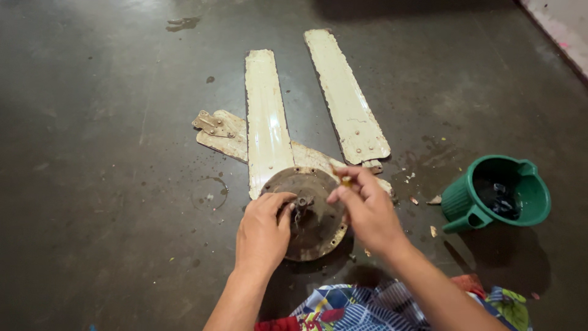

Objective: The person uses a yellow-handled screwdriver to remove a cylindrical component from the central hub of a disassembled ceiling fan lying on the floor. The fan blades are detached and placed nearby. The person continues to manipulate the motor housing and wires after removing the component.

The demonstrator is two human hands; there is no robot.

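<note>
A round, rusty brown metal fan motor housing (309, 214) lies flat on the dark concrete floor (104, 153), just in front of the person's knees, so both hands can work on it from above. The left hand (262, 236) rests on the housing's left side, fingers curled against the short shaft and wires at its centre (300, 205), apparently steadying it. The right hand (366, 211) hovers over the right rim, thumb and fingertips pinched together on a small yellowish piece (346, 181); what it is cannot be told.

Three worn cream-coloured metal fan blades lie beyond the housing: one long blade (266, 119) pointing away, a second (346, 92) angled beside it, a third (223, 135) crossing under them with its bracket showing.

To the right, well apart, a green plastic jug with a handle (468, 205) stands upright, holding small dark objects (499, 199). Patterned cloth (367, 306) covers the lap.
</note>
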